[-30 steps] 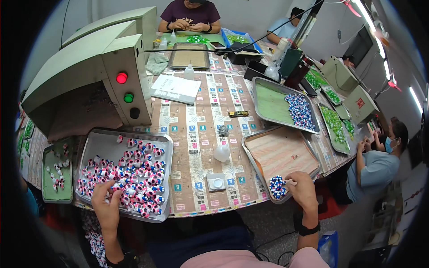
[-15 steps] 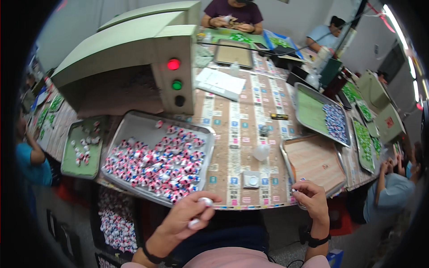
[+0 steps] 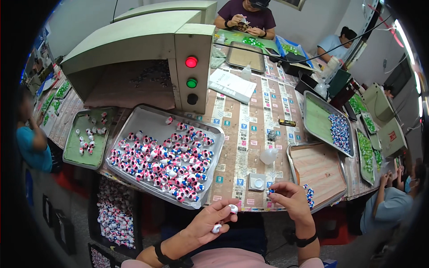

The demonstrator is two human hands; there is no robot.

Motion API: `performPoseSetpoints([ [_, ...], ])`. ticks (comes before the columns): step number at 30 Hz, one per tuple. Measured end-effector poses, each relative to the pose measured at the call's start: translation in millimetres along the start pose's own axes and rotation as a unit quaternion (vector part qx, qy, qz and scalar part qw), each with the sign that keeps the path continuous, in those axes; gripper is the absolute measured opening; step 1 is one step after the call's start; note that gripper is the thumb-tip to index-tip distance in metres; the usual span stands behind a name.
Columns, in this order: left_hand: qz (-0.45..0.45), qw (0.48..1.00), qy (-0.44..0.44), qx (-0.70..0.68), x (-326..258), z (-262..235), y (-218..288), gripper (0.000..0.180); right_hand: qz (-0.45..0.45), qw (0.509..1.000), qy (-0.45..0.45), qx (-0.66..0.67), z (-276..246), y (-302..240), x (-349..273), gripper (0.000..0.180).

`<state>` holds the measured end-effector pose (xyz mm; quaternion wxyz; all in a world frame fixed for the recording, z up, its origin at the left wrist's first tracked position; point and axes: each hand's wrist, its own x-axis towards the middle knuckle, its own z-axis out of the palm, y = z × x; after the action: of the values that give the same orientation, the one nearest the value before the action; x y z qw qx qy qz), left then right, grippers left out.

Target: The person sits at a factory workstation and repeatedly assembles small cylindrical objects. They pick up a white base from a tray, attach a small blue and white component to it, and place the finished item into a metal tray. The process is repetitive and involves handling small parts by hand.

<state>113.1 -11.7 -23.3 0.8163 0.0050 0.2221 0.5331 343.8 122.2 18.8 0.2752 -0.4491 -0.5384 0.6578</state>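
My left hand point(image 3: 210, 223) holds two small white plastic figure parts. One white rounded piece point(image 3: 233, 208) is pinched at the thumb and fingertips; a second white piece point(image 3: 216, 228) sits lower, between the curled fingers. My right hand point(image 3: 292, 201) pinches a tiny blue piece point(image 3: 271, 189) between thumb and forefinger, above the table's near edge. Close to it stands a small white square dish point(image 3: 256, 182) with a round cup. Behind my right hand, several small blue-and-white pieces point(image 3: 308, 195) show at the corner of a brown-lined tray point(image 3: 317, 165).
A large metal tray point(image 3: 147, 115) of pink, white and blue figures lies at left, beside a green tray point(image 3: 71, 143). Behind it stands a machine point(image 3: 192, 33) with lit buttons. A squeeze bottle point(image 3: 269, 155), battery point(image 3: 287, 122) and tray of blue pieces point(image 3: 318, 111) are beyond. Co-workers sit around.
My right hand has moved left, from the brown-lined tray toward the white dish, with the tiny blue piece. My left hand has shifted slightly right, still holding both white pieces. The view has tilted.
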Motion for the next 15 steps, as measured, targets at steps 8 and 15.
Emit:
performPoseSetpoints([
  [8,-0.016,0.999,-0.019,-0.034,-1.1,-6.3,-12.1,0.036,-0.268,0.89,0.055,-0.365,14.3,5.1,25.2,0.017],
  [15,-0.016,0.999,0.033,-0.025,2.9,-7.4,-15.1,0.031,-0.268,0.849,0.056,-0.452,26.1,8.3,34.8,0.011],
])
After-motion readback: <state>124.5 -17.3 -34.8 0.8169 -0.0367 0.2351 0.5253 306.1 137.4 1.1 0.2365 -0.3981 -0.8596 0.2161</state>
